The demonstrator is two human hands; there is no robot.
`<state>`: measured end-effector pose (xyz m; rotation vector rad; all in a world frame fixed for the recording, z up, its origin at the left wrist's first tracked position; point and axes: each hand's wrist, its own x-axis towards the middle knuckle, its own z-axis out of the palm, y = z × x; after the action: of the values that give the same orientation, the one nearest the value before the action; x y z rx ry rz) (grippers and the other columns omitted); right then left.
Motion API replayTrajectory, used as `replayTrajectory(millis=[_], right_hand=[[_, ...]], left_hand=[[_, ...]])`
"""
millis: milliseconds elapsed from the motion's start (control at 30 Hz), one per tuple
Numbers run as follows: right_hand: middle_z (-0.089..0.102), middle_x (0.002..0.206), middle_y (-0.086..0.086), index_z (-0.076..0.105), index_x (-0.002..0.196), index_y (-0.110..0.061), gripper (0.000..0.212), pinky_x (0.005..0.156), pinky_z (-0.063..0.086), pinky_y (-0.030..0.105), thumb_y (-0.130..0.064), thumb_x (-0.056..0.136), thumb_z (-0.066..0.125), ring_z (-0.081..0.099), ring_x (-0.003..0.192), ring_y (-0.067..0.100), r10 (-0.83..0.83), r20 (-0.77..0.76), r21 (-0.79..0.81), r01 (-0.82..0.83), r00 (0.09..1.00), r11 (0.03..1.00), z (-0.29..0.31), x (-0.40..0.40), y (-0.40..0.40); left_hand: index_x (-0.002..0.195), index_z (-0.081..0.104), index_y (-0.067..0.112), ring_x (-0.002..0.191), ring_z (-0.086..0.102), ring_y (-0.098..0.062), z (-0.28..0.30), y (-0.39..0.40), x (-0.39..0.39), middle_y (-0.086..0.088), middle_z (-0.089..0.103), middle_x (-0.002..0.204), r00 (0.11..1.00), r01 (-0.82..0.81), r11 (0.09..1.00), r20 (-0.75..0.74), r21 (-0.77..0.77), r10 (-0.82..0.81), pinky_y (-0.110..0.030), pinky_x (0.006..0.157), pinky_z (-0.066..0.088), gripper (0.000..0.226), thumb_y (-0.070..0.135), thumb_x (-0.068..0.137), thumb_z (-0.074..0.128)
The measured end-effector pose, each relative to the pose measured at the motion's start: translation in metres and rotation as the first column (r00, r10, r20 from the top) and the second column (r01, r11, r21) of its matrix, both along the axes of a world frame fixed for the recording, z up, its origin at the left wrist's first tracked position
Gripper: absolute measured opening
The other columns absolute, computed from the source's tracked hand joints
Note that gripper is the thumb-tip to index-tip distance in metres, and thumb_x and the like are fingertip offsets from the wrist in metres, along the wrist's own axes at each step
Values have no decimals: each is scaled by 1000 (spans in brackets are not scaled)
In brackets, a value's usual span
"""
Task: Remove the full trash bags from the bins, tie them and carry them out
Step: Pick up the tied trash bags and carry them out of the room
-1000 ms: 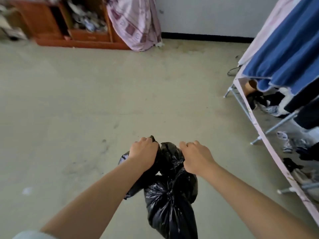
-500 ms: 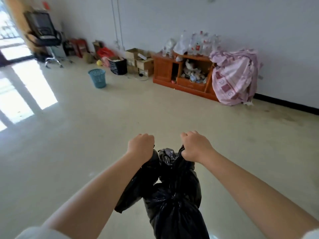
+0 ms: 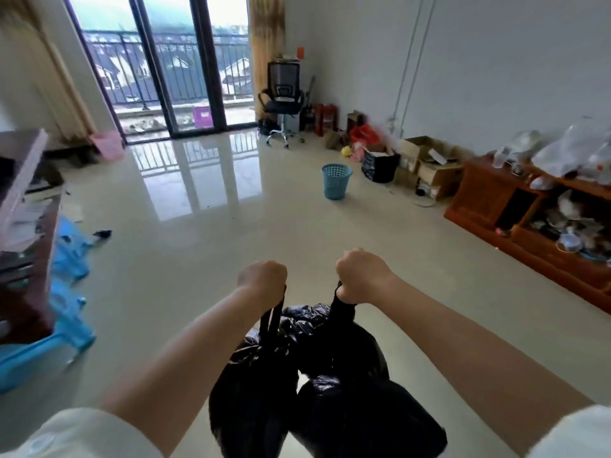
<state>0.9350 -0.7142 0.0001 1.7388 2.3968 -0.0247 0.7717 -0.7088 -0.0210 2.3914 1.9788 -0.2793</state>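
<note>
Two full black trash bags hang in front of me above the floor. My left hand grips the twisted neck of the left trash bag. My right hand grips the neck of the right trash bag. Both fists are closed tight, knuckles up, about a hand's width apart. The bags touch each other below my hands. A light blue mesh bin stands on the floor ahead, to the right, with no bag visible in it.
Glossy tiled floor stretches ahead to glass balcony doors. An office chair, boxes and a wooden cabinet line the right wall. A dark table and blue plastic items stand at left.
My view has swung left, from the cabinet and pink cloth to the balcony doors. My hands have moved apart, and the black plastic now hangs as two separate bags.
</note>
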Motion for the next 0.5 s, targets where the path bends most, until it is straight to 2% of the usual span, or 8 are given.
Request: replayTrajectory(millis=[133, 233, 500], right_hand=[[54, 113, 21, 58, 104, 5, 33, 85, 47, 36, -14, 77, 52, 49, 109, 33, 143, 23, 23, -143, 989, 989, 3, -28, 113], [55, 112, 20, 58, 103, 4, 32, 83, 48, 37, -12, 76, 51, 50, 107, 33, 187, 71, 41, -190, 980, 981, 0, -45, 200], [56, 111, 17, 60, 102, 2, 30, 80, 48, 35, -12, 77, 50, 50, 109, 32, 168, 96, 56, -174, 981, 983, 4, -74, 428]], left_hand=[[115, 57, 10, 109, 58, -28, 1, 88, -30, -9, 60, 119, 993, -114, 993, 10, 1, 114, -31, 75, 46, 25, 13, 94, 43], [114, 57, 9, 109, 57, -30, -1, 165, -46, -12, 60, 118, 988, -151, 989, 41, 7, 150, -33, 78, 47, 25, 14, 94, 42], [112, 55, 7, 110, 56, -31, 2, 390, -74, -13, 58, 119, 989, -79, 996, 118, -45, 84, -36, 79, 47, 24, 17, 94, 43]])
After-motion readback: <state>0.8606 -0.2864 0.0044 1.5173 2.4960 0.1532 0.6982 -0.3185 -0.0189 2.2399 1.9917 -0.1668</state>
